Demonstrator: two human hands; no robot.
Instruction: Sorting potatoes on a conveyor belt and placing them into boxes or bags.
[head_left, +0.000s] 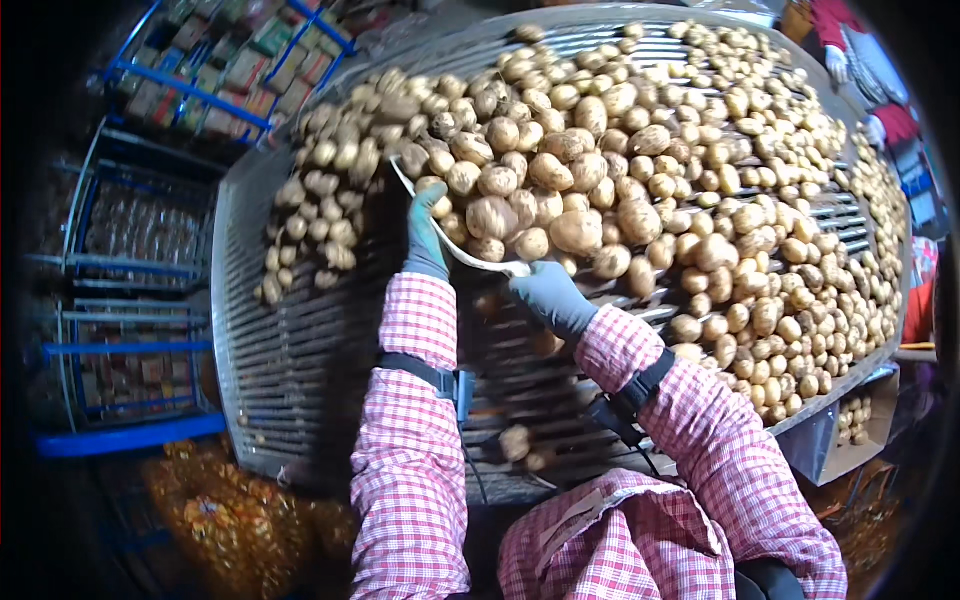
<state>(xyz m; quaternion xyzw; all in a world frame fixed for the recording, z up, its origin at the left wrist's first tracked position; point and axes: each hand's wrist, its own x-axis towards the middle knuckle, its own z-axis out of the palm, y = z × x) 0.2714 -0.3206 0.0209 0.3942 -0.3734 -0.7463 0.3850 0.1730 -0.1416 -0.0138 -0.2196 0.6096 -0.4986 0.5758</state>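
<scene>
Both my hands wear grey-green gloves and hold a curved white strip (471, 259), which may be the edge of a scoop or board. My left hand (426, 234) grips it along its left part. Around its right end my right hand (551, 298) is closed. A heap of potatoes (551, 172) lies against the far side of the strip, many with soil on their skins. They rest on a slatted metal sorting table (262, 375). A smaller group of potatoes (319, 217) sits left of my left hand. Shadow hides the underside of the strip.
Two loose potatoes (516, 444) lie near the table's front edge. A cardboard box (862, 427) holding potatoes stands at the right. Blue-framed racks (135, 349) and filled net bags (232, 517) are on the left. Another person's gloved hand (837, 64) shows at the far right.
</scene>
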